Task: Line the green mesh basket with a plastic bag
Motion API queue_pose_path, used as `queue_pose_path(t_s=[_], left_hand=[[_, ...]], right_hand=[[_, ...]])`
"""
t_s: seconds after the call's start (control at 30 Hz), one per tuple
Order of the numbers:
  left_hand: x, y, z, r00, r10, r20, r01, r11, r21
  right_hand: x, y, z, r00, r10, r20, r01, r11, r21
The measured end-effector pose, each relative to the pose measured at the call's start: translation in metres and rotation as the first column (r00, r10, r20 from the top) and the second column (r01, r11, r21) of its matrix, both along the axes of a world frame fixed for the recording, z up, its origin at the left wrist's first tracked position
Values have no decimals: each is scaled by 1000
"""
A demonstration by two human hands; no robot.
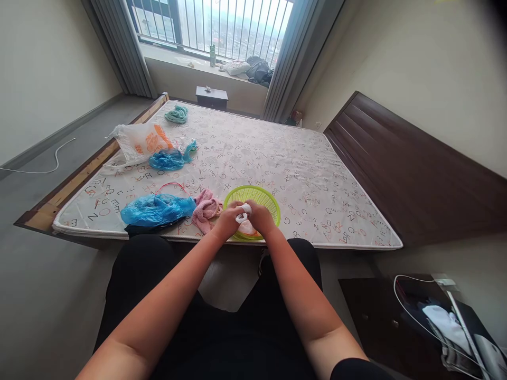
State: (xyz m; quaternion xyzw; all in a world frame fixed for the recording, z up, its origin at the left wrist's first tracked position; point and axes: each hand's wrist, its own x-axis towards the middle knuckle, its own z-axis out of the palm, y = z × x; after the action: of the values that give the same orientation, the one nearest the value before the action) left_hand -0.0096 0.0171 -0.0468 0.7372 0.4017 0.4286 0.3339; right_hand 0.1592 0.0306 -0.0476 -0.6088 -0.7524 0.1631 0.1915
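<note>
Over the near rim of a lime-green plastic basket (273, 203), my left hand (228, 219) and my right hand (259, 215) meet. Between them they grip a small white cloth bundle (246, 209) that looks like a rolled sock, with a loop of it hanging by my left fingers. Both hands are closed, and part of the bundle is hidden by them. Below it, a pale pink-and-white item (247, 228) lies in the basket; its kind cannot be made out. A pink towel-like cloth (206, 210) lies just left of the basket.
The basket sits at the near edge of a bare letter-print mattress (253, 153). To the left lie a blue plastic bag (156, 209), another blue bag (168, 159), a white-and-orange bag (138, 141) and a teal cloth (177, 114). A dark nightstand (364, 303) stands at right.
</note>
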Motion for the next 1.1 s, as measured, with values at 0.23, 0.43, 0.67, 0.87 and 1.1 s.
queue_pose_path(t_s=[0.23, 0.43, 0.67, 0.87, 1.1], left_hand=[[0, -3, -12, 995, 66, -78, -61, 996, 65], [-2, -1, -14, 974, 37, -224, -15, 995, 98], [-1, -6, -21, 891, -22, -454, 106, 981, 162], [-21, -6, -26, 942, -13, -335, 50, 993, 102], [-37, -10, -37, 949, 146, -281, -123, 988, 98]], right_hand=[[13, 2, 12, 877, 86, -472, -223, 944, -242], [24, -3, 6, 450, -227, -864, -359, 840, -408], [17, 10, -10, 216, -422, -881, 137, 906, -401], [50, 19, -11, 551, -476, -686, 508, 843, -177], [85, 22, -17, 815, -470, -338, 523, 848, 81]])
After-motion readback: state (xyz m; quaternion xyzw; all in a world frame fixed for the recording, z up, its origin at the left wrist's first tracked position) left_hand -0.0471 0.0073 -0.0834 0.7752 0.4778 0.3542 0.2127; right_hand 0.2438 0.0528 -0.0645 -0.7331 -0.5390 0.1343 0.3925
